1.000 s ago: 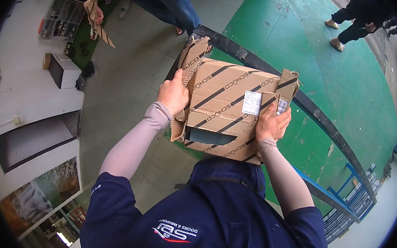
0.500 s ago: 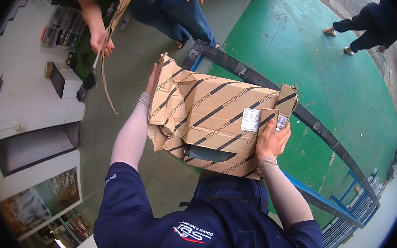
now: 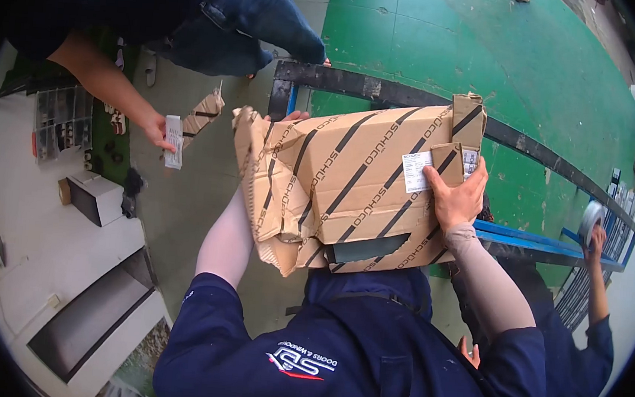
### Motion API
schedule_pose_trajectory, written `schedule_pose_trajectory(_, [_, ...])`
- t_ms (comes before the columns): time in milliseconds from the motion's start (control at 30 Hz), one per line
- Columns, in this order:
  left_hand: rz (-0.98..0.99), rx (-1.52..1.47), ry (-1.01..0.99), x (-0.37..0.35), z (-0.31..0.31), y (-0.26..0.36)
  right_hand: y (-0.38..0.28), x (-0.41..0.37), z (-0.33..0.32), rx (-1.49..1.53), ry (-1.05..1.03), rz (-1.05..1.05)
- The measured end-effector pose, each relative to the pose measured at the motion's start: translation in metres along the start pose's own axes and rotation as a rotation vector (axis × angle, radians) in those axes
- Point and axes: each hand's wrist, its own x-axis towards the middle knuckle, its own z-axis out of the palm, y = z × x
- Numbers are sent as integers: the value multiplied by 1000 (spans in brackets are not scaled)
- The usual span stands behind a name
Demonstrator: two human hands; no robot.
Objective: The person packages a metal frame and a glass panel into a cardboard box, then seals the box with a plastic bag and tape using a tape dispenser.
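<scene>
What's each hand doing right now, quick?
Left hand: mostly hidden behind the carton; its grip cannot be told.
Right hand: holding the carton's labelled end, thumb in front.

The cardboard box (image 3: pixel 375 177) reads "SCHÜCO" repeatedly between black stripes; the navy shirt (image 3: pixel 277 337) bears "DOORS & WINDOW", partly legible, beside a logo

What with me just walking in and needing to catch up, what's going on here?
The camera wearer holds a crumpled cardboard box, right hand on its labelled end, left hand mostly hidden behind it. Through a torn opening near the lower edge, something dark shows. At the left, a co-worker's hand holds a white slip; at the right, another person's hand holds a roll, perhaps tape.
</scene>
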Motion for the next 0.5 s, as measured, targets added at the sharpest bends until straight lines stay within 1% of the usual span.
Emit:
schedule_pose_trajectory(33, [-39, -53, -85, 7, 3, 2, -1, 2, 1, 0, 17, 7])
schedule_pose_trajectory(67, [-53, -51, -95, 9, 5, 1, -1, 1, 1, -11, 12, 1])
schedule_pose_trajectory(133, [20, -76, -139, 8, -2, -7, 0, 2, 0, -25, 10, 4])
schedule_pose_trajectory(167, [40, -109, -178, 10, -7, -11, 1, 2, 0, -14, -2, 4])
schedule_pose_trajectory(200, [29, -107, -177, 11, -12, -15, 1, 2, 0, 3, -13, 3])
schedule_pose_trajectory(267, [138, -65, -265, 12, -23, -20, 2, 1, 2, 4, -16, 8])
schedule_pose_trajectory(300, [86, -37, -315, 18, -36, -11, 3, 2, 3, 6, -16, 0])
schedule_pose_trajectory(333, [74, -38, -317, 18, -21, -12, 5, 2, 3, 4, -20, -4])
schedule_pose_trajectory(367, [65, 9, -217, 12, -7, -10, 7, 2, 5, 20, -21, -13])
schedule_pose_trajectory(433, [47, 87, -7, -1, 45, -12, 6, 3, 4, 6, -23, -15])
schedule_pose_trajectory(467, [45, 88, -5, -1, 36, -13, 6, 2, 2, -6, -31, -18])
schedule_pose_trajectory(500, [84, 147, 101, 2, 34, -12, 5, 4, 2, 0, -29, -24])
